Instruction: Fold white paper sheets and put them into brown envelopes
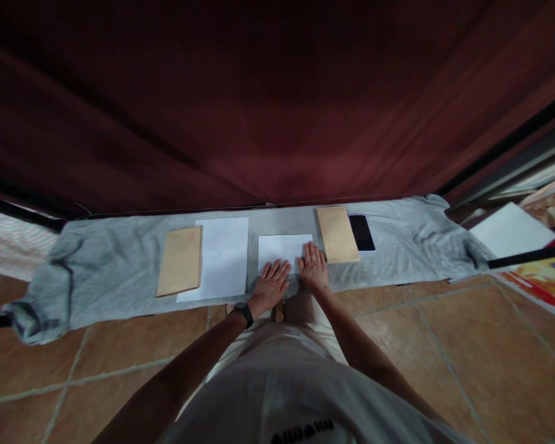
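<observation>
A small white sheet of paper [282, 246], perhaps folded, lies in front of me on a grey cloth [120, 265]. My left hand [271, 286] rests flat on its near left edge, fingers stretched out, a dark watch on the wrist. On the near right corner of the same paper lies my right hand [313, 266], also flat with fingers extended. Just right of it is a brown envelope [338, 235]. To the left, a larger white sheet [226, 259] lies partly under a second brown envelope [180, 260].
A dark-screened phone [362, 233] sits beside the right envelope. The cloth covers a narrow bench against a dark red curtain [268, 123]. Black metal bars stand at both ends. At far right are a white board [513, 229] and a colourful printed package [546, 277]. Tiled floor [398, 333] lies below.
</observation>
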The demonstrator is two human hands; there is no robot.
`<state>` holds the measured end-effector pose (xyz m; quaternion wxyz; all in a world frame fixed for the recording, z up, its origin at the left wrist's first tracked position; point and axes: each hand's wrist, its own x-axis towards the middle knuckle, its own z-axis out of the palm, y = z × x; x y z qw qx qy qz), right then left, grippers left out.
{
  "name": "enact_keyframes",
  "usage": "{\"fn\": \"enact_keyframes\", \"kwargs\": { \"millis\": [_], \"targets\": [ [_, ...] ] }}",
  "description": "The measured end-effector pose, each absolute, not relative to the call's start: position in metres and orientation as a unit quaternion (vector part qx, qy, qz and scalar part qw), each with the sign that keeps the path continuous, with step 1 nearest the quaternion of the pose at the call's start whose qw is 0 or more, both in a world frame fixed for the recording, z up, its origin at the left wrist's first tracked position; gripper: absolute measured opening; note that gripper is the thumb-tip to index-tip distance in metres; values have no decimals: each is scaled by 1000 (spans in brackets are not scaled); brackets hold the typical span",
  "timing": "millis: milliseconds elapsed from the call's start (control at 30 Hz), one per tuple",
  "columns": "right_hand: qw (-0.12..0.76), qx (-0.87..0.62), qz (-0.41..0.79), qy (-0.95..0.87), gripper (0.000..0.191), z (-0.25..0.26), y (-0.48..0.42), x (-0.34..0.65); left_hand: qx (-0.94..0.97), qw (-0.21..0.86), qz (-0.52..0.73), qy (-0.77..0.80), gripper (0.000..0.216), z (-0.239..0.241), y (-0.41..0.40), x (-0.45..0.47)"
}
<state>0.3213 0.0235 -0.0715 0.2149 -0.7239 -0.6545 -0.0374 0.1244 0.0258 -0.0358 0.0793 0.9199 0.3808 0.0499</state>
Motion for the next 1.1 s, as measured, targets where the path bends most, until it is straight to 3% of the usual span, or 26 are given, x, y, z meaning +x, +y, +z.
{"fn": "enact_keyframes", "kwargs": {
  "millis": [533,1100],
  "targets": [
    [206,-731,-25,-650,60,-69,25,322,884,103,42,453,58,-27,94,159],
    [211,-727,-10,-654,56,-60,23,318,915,83,61,390,54,-32,15,114]
  ]
}}
